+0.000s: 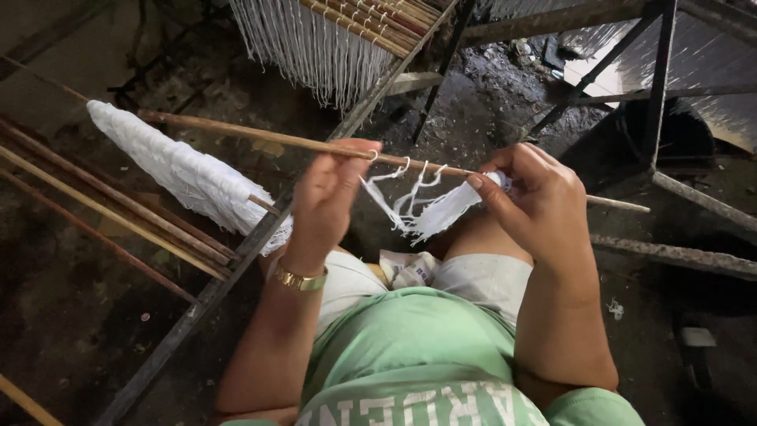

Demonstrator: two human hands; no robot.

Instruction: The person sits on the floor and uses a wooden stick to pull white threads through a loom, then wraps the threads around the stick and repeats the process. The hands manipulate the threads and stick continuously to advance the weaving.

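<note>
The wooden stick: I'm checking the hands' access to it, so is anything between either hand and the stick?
Nothing visible. The left hand pinches the wooden stick directly; the right hand holds white threads looped on it.

White thread bundle [185, 175], spare wooden rods [110, 209], fringed sticks [355, 24], metal frame [654, 87], gold bracelet [300, 278]

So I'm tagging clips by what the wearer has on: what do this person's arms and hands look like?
Both arms are bare to above the elbow, with no gloves. The left hand has a gold-coloured bracelet at the wrist. The right hand shows no bracelet, watch or ring.
</note>
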